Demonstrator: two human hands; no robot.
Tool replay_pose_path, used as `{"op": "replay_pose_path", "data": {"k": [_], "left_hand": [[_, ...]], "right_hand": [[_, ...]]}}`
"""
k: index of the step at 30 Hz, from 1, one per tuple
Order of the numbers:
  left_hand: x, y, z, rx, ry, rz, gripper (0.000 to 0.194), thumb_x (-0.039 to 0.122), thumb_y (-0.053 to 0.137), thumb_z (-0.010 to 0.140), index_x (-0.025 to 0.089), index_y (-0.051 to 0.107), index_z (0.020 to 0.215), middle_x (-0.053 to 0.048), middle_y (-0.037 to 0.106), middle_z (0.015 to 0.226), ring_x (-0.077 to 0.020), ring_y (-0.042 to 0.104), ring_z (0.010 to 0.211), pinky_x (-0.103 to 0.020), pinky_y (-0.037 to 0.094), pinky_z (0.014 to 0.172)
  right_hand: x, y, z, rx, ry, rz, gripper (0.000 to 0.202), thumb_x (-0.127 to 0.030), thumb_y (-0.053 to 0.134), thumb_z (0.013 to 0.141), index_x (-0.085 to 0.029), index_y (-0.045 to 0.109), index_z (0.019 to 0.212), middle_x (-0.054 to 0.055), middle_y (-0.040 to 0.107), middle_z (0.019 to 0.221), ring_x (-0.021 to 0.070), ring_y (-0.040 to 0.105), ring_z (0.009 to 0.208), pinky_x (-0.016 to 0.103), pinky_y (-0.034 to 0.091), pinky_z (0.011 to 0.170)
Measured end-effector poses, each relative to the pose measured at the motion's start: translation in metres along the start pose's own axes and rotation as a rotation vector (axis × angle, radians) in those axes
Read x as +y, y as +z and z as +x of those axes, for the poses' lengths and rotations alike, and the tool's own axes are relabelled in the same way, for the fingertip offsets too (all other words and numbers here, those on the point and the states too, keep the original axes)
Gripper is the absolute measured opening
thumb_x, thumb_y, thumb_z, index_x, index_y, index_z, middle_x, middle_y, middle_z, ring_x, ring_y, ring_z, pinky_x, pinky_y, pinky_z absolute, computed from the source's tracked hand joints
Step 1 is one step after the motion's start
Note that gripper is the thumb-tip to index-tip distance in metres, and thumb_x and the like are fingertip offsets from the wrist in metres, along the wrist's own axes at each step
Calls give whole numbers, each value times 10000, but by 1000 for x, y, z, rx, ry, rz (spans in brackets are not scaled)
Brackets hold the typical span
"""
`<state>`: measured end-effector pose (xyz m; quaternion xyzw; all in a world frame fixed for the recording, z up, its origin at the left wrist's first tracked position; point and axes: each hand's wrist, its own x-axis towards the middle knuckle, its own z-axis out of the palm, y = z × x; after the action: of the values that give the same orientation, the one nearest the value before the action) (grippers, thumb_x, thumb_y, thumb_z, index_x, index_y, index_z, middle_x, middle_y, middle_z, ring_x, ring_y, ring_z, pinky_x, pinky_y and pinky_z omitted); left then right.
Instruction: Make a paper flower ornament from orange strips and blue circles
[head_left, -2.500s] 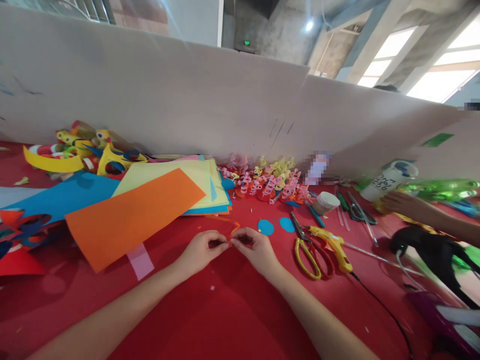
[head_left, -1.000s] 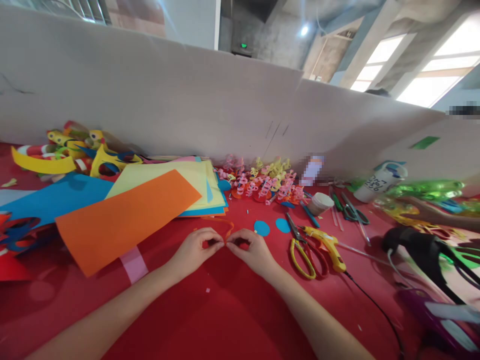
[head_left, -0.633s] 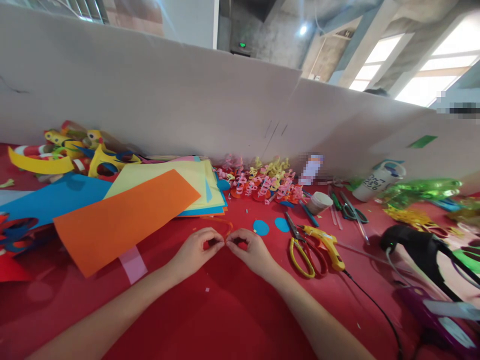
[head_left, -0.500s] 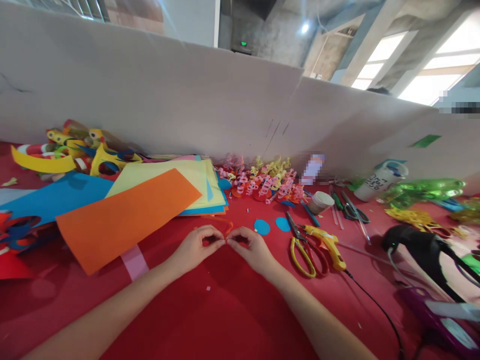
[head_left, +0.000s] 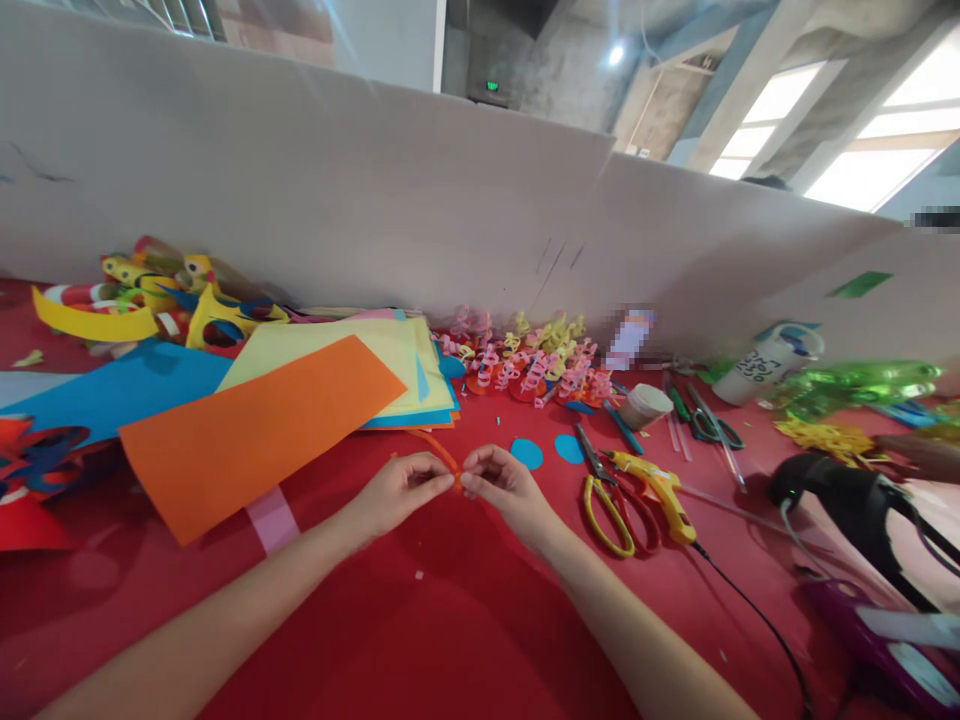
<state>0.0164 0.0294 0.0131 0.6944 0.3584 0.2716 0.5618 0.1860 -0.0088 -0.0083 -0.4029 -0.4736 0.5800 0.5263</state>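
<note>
A thin orange strip [head_left: 437, 446] curves up and away from my fingertips, above the red table. My left hand [head_left: 405, 490] pinches it between thumb and forefinger. From the other side, my right hand [head_left: 508, 488] pinches the same strip, its fingertips almost touching the left ones. The exact end of the strip is partly hidden by my fingers. Just beyond my right hand lie two blue paper discs [head_left: 526, 454]. An orange sheet [head_left: 262, 435] rests on a stack of pale yellow sheets [head_left: 322, 345] to the left of my hands.
Scissors [head_left: 609, 500] and a yellow glue gun [head_left: 660, 490] with a cord lie to the right. Pink and yellow curled pieces [head_left: 532, 365] stand at the back near a paper cup [head_left: 646, 405]. Another person's hand [head_left: 919, 458] reaches in at the right edge.
My right fingers have lifted and parted slightly from the left ones, and more of the orange strip shows between them. Another person's hand has appeared at the right edge.
</note>
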Motion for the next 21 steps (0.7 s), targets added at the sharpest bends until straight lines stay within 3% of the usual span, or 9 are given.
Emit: {"op": "replay_pose_path", "data": {"k": [4,9,13,17,21], "left_hand": [[0,1,-2,37,-72,-99,225,361,567,746,152,621,681,-11,610,682,-153,537,690,-279,405,687],[-3,3,-1,120,-123,-262,215,363,628,697,149,637,680,-13,621,686,-153,541,696,-274,400,691],[1,3,-2,138,-123,-276,210,358,637,699,152,648,664,-3,612,649,-142,534,665,-264,400,668],[3,4,-3,131,-81,-226,179,328,628,717,160,658,664,0,612,662,-142,543,690,-263,409,706],[-1,4,-2,120,-21,-199,133,293,622,706,169,652,668,0,605,699,-139,545,693,-258,418,686]], "right_hand": [[1,-1,0,8,-53,-108,153,-322,638,747,-197,586,819,-13,607,704,105,574,633,246,467,645],[-2,0,-4,50,-352,-446,142,-224,593,780,-228,625,918,43,590,922,147,580,828,286,489,735],[-6,2,-7,86,-526,-688,122,-189,630,762,-240,657,869,40,560,886,154,564,826,294,483,747],[-8,4,-9,100,-563,-687,69,-187,605,784,-230,644,820,30,585,822,150,573,789,284,484,718],[-10,7,-9,121,-493,-636,57,-157,585,767,-208,612,766,17,578,743,140,554,701,269,474,647]]}}
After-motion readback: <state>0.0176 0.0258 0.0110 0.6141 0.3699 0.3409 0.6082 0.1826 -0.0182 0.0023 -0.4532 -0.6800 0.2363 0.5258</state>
